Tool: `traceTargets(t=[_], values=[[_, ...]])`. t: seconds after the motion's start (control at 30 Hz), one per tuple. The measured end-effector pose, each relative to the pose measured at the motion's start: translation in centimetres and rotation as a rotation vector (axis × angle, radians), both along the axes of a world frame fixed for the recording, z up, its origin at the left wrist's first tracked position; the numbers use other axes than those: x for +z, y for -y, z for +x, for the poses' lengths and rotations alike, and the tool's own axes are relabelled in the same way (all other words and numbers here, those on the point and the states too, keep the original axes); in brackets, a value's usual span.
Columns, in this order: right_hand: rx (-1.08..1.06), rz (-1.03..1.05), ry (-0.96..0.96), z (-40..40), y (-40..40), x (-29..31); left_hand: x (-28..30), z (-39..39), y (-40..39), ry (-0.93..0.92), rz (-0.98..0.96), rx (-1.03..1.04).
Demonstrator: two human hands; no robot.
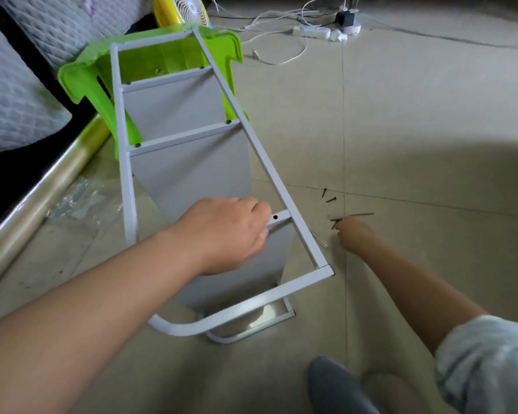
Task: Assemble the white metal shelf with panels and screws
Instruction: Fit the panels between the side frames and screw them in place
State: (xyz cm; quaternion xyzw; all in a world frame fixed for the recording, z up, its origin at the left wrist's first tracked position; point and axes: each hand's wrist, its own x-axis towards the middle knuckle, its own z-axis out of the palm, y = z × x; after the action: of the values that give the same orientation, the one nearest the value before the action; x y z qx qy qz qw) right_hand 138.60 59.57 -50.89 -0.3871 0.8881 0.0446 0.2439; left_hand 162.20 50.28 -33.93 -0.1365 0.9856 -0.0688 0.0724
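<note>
Across the frame's middle lies the shelf; my left hand grips its lowest panel's edge beside an empty hole. Right hand reaches the screws, grip unclear. Next: seat one screw.

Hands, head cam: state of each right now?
Left hand: fingers curled, gripping the shelf panel at its edge by the crossbar.
Right hand: reaching at the loose screws on the floor; grip cannot be told.
</note>
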Motion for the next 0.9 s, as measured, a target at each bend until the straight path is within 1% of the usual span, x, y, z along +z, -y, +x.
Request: traceTargets(t=[0.07, 0.13, 0.23, 0.43, 0.53, 0.6, 0.63, 0.67, 0.73, 0.8, 0.83, 0.9], values=[[0.016, 0.009, -0.009, -0.6, 0.6, -1.6, -0.1, 0.0, 0.0, -0.016, -0.02, -0.007], [-0.038, -0.012, 0.02, -1.2, 1.2, -2.6, 0.0, 0.0, 0.2, -0.113, 0.01, -0.052], [-0.035, -0.03, 0.006, -1.5, 1.8, -3.3, -0.4, 0.2, 1.1, -0.237, 0.006, -0.106], [0.036, -0.005, -0.021, -0.7, 1.3, -4.4, -0.5, 0.2, 0.9, -0.226, 0.001, -0.113], [0.017, -0.037, -0.008, -0.4, 0.8, -4.6, -0.6, 0.1, 0.9, -0.277, -0.02, -0.122], [-0.043, -0.061, 0.01, 0.0, 0.7, -4.4, -0.3, -0.3, 0.4, -0.152, -0.054, -0.103], [-0.063, -0.062, 0.029, 0.3, 0.6, -4.2, -1.0, -0.4, 0.6, -0.101, -0.09, -0.094], [-0.054, -0.055, 0.029, 0.3, 0.5, -4.1, -1.4, -0.3, 0.7, -0.085, -0.09, -0.068], [-0.004, -0.043, -0.013, 0.2, 0.3, -4.2, -1.1, -0.1, 0.6, -0.122, -0.068, -0.093], [0.078, 0.013, -0.066, 0.2, 0.2, -4.4, -0.6, 0.1, 0.8, -0.168, -0.066, -0.104], [0.116, 0.031, -0.088, 0.2, 0.0, -4.4, -0.8, 0.1, 1.2, -0.23, -0.069, -0.135], [0.171, 0.074, -0.121, -0.2, -0.1, -4.4, -1.4, 0.2, 1.4, -0.228, -0.063, -0.158]])
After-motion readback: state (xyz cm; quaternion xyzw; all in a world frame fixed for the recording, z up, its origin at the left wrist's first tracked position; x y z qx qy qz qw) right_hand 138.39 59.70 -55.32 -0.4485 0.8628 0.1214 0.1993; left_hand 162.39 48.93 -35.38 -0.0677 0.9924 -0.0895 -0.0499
